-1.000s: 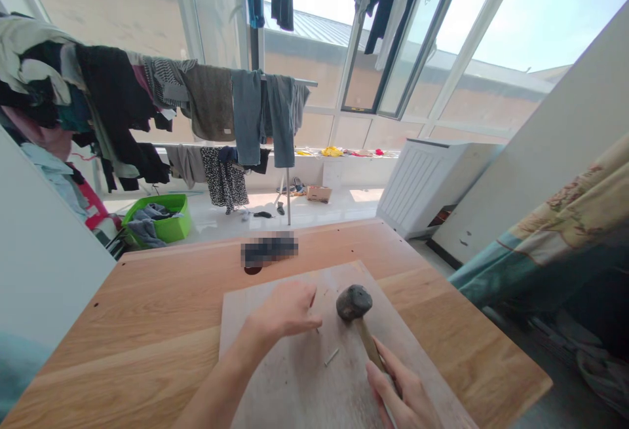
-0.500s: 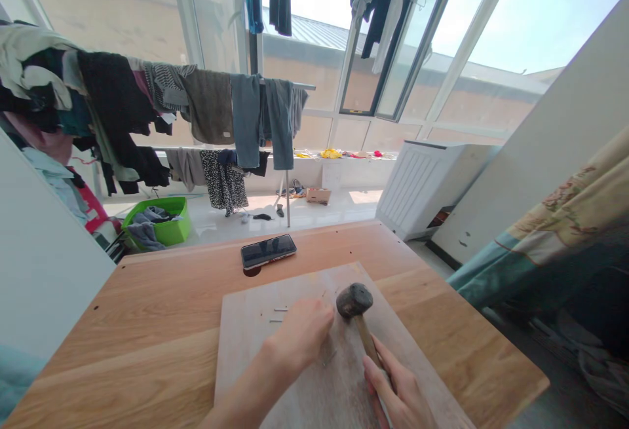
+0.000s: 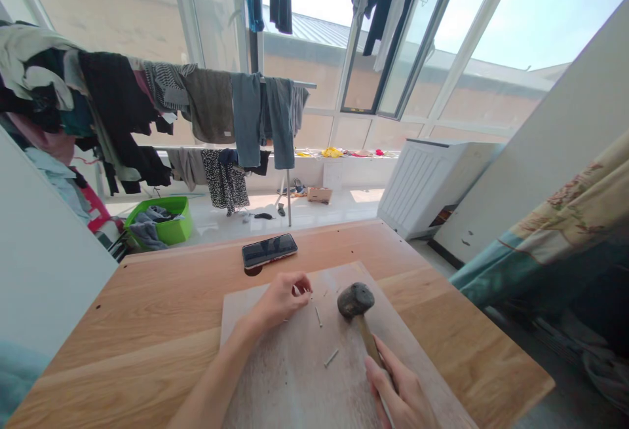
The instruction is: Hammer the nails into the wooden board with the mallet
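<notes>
From the lower left, your left hand [image 3: 287, 298] reaches to mid-frame over the whitish board [image 3: 304, 390], fingers curled toward the thumb; whether they pinch anything can't be told. Just right of it lies one nail [image 3: 318, 317], then a second nail [image 3: 331, 357] lower down. Lower right, your right hand [image 3: 400, 390] grips the mallet [image 3: 356, 300] by its handle, head pointing up-left.

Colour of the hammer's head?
Dark grey, nearly black: the hammer's head shows best in the head camera view.
</notes>
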The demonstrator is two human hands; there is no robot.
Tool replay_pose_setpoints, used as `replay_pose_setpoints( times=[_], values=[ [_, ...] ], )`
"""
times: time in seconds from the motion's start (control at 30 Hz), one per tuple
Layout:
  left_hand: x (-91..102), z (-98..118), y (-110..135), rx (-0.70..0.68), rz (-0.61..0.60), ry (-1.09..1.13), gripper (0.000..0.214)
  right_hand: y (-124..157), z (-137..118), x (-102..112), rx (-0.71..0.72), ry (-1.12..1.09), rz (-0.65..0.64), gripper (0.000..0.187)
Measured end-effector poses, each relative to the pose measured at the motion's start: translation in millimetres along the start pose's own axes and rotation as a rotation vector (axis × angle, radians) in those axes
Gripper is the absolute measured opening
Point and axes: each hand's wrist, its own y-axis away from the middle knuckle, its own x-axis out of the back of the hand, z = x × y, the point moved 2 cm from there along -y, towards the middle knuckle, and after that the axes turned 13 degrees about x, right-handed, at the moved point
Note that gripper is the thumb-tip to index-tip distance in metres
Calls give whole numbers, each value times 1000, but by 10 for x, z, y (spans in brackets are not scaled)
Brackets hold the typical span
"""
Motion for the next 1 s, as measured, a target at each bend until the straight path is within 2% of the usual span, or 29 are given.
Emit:
replay_pose_setpoints(
  times=[0.17,0.37,0.63,0.73,0.87,1.0],
  values=[
    [-33,45,35,-55,13,-41,11,1,7,43,11,40,-20,78],
    [-53,-17,35,-53,34,-4,11,1,23,72,65,89,-11,75],
    [-100,-57,42,-72,15,24,14,-3,24,-11,13,-60,-43,80],
    [-101,-80,34,-54,11,62,22,-46,-65,-45,41,-93,-59,77],
    [-91,-77,30,-42,17,78,28,-157,-323,-141,101,-153,-109,68],
    [-86,-54,33,-51,26,80,32,-253,-545,-226,144,-109,-163,62]
  ],
)
